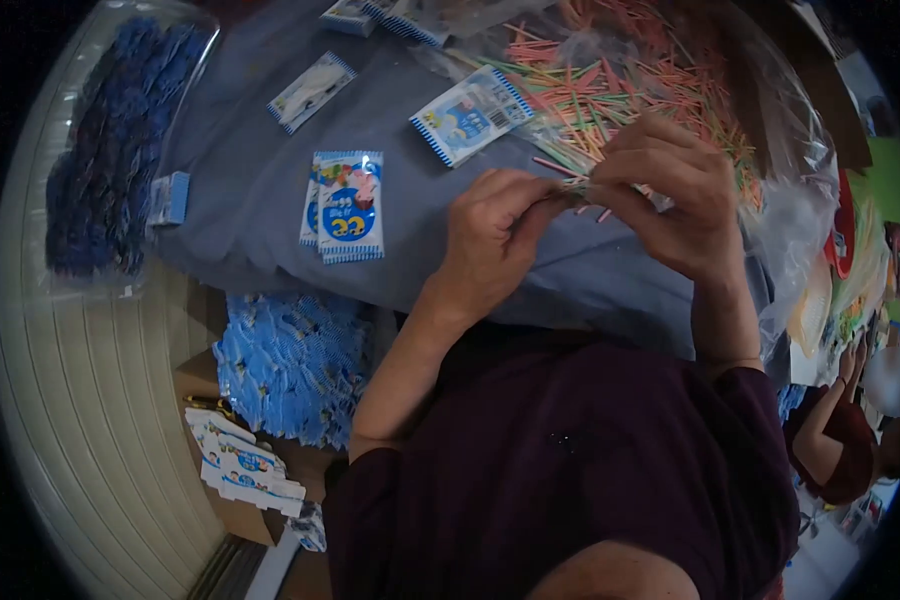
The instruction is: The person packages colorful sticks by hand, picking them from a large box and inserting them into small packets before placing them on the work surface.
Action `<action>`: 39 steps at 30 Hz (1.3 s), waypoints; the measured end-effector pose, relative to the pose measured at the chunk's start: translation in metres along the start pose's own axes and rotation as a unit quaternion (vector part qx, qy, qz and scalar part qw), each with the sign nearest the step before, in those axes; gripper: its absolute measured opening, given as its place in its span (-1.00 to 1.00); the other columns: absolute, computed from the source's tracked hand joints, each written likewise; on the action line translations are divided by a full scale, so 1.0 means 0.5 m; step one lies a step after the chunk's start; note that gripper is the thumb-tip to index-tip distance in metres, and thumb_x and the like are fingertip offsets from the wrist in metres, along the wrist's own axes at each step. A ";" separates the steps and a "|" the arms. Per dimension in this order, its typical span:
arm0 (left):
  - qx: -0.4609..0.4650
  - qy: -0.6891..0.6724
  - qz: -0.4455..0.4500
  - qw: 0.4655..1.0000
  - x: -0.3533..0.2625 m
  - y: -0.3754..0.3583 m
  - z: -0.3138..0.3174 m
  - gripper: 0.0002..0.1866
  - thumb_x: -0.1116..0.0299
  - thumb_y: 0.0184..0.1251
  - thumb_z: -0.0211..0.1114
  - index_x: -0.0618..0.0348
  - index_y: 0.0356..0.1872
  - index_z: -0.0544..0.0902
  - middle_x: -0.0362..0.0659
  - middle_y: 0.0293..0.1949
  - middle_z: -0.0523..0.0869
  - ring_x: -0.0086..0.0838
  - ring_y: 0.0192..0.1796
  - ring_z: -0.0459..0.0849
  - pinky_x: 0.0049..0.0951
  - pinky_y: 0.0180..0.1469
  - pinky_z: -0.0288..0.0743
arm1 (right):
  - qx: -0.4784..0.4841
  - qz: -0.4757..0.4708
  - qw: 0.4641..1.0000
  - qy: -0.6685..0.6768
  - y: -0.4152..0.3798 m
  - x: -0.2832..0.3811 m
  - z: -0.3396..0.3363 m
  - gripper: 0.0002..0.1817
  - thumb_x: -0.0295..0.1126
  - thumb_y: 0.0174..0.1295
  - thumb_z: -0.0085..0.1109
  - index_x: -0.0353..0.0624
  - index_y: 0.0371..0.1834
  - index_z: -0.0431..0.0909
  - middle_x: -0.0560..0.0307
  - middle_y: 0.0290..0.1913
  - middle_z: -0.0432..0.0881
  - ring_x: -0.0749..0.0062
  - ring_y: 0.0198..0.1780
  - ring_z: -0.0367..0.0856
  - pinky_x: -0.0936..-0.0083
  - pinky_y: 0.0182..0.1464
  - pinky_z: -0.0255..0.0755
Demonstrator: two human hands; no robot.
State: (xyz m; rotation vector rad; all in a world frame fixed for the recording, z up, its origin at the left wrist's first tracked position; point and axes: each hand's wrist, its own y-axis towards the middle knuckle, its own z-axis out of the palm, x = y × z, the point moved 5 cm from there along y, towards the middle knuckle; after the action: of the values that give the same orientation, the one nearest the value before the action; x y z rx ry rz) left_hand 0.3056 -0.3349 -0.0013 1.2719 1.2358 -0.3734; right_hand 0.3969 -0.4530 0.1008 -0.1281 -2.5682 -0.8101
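Note:
My left hand (495,235) and my right hand (670,190) meet over the grey cloth, fingertips pinched together. Between them are a few thin coloured sticks (552,166), with pink ends poking out; the fingers hide the rest. Behind my right hand spreads a large pile of pink, orange, green and yellow sticks (610,85) on clear plastic. A blue and white printed packet (470,115) lies just beyond my left hand. Left of that hand, two overlapping packets (350,207) lie flat, and another packet, whitish side up (311,91), is farther back.
A clear bag of dark blue packets (120,150) is at the far left. Below the grey cloth (240,150) are a heap of light blue packets (290,360) and flat white printed cartons (245,465). Another person (835,450) is at the right edge.

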 end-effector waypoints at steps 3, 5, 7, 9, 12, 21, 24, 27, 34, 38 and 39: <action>-0.009 -0.117 -0.038 0.992 -0.005 -0.008 0.003 -0.88 0.57 0.23 0.39 0.29 -0.21 0.73 -0.07 -0.37 0.71 -0.35 -0.35 0.66 -0.44 -0.30 0.47 | -0.037 0.032 0.996 0.081 0.000 -0.011 0.005 -0.84 -0.63 -0.06 0.39 -0.21 -0.39 0.67 0.20 -0.43 0.68 0.38 -0.40 0.61 0.49 -0.38 0.46; -0.002 -0.160 -0.069 0.985 0.011 -0.021 0.007 -0.89 0.56 0.27 0.38 0.29 -0.20 0.73 -0.11 -0.36 0.71 -0.46 -0.35 0.65 -0.49 -0.29 0.46 | -0.022 0.014 0.997 0.070 -0.006 -0.019 0.016 -0.86 -0.61 -0.03 0.39 -0.22 -0.39 0.67 0.26 -0.42 0.70 0.40 -0.37 0.62 0.49 -0.33 0.49; 0.011 -0.208 -0.096 0.973 0.026 -0.033 0.019 -0.91 0.55 0.31 0.37 0.30 -0.20 0.73 -0.14 -0.36 0.72 -0.57 -0.34 0.63 -0.54 -0.29 0.45 | -0.018 0.005 0.998 0.064 -0.014 -0.027 0.031 -0.85 -0.58 0.01 0.39 -0.23 -0.32 0.68 0.21 -0.32 0.72 0.36 -0.28 0.63 0.45 -0.23 0.51; -0.019 -0.299 -0.220 0.928 0.045 -0.052 0.019 -0.90 0.56 0.37 0.33 0.34 -0.16 0.72 -0.25 -0.34 0.70 -0.73 -0.29 0.57 -0.62 -0.28 0.43 | -0.014 -0.009 0.998 0.062 -0.010 -0.021 0.046 -0.83 -0.55 0.06 0.38 -0.24 -0.26 0.69 0.17 -0.23 0.74 0.31 -0.20 0.65 0.40 -0.13 0.53; -0.086 -0.285 -0.203 0.933 0.025 -0.048 -0.003 -0.92 0.57 0.40 0.30 0.38 -0.18 0.70 -0.31 -0.31 0.67 -0.76 -0.26 0.54 -0.67 -0.25 0.43 | -0.047 0.020 0.998 0.028 -0.011 -0.008 0.062 -0.73 -0.47 0.14 0.36 -0.25 -0.07 0.67 0.04 0.02 0.71 0.16 0.02 0.63 0.27 0.07 0.49; -0.140 0.010 -0.124 0.982 0.004 -0.079 -0.121 -0.91 0.61 0.40 0.26 0.44 -0.16 0.67 -0.20 -0.27 0.68 -0.66 -0.20 0.60 -0.63 -0.12 0.46 | 0.042 0.133 0.957 0.255 -0.019 -0.125 0.046 -0.67 -0.37 0.38 0.20 -0.22 0.16 0.63 0.00 0.11 0.70 0.16 0.18 0.64 0.29 0.23 0.46; -0.253 0.063 -0.168 0.951 0.017 -0.092 -0.214 -0.80 0.58 0.40 0.25 0.41 0.00 0.66 -0.07 -0.08 0.65 -0.44 -0.11 0.62 -0.45 -0.02 0.49 | -0.116 0.233 0.965 0.042 -0.012 -0.362 -0.069 -0.72 -0.53 0.37 0.14 -0.24 0.11 0.65 0.12 -0.06 0.77 0.38 -0.06 0.69 0.48 0.05 0.53; -0.062 0.611 -0.059 0.787 -0.005 -0.063 -0.215 -0.72 0.53 0.36 0.29 0.34 0.07 0.66 -0.01 0.02 0.63 -0.19 0.08 0.57 -0.23 0.14 0.44 | 0.010 0.338 0.899 -0.279 -0.042 -0.648 -0.184 -0.66 -0.45 0.31 0.24 -0.16 0.15 0.65 0.14 0.03 0.74 0.39 0.04 0.66 0.46 0.13 0.52; 0.008 0.485 0.043 0.873 -0.001 0.028 -0.079 -0.59 0.44 0.18 0.41 0.26 0.09 0.64 0.05 0.15 0.58 -0.06 0.21 0.45 -0.04 0.22 0.34 | 0.056 0.344 0.894 -0.281 -0.026 -0.812 -0.241 -0.68 -0.47 0.29 0.25 -0.22 0.11 0.66 0.16 -0.01 0.74 0.39 0.01 0.66 0.43 0.12 0.51; 0.155 0.479 -0.017 0.864 0.047 0.107 -0.008 -0.55 0.44 0.08 0.44 0.31 0.05 0.63 0.07 0.13 0.59 -0.03 0.14 0.53 -0.05 0.16 0.40 | 0.028 0.331 0.909 -0.253 -0.038 -0.818 -0.242 -0.68 -0.47 0.29 0.25 -0.21 0.11 0.65 0.15 0.01 0.73 0.39 0.03 0.65 0.43 0.13 0.50; 0.156 0.481 -0.018 0.863 0.058 0.111 -0.011 -0.55 0.45 0.09 0.43 0.33 0.05 0.63 0.06 0.11 0.60 -0.05 0.11 0.55 -0.07 0.16 0.42 | 0.021 0.330 0.911 -0.246 -0.043 -0.829 -0.246 -0.68 -0.47 0.29 0.25 -0.21 0.11 0.65 0.15 0.01 0.73 0.39 0.03 0.65 0.44 0.14 0.50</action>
State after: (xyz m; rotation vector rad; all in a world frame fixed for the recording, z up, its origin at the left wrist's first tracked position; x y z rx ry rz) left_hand 0.3575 -0.3002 0.0035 1.8056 2.0980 0.0870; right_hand 0.8114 -0.5222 -0.0022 -1.2533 -2.6823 -0.4911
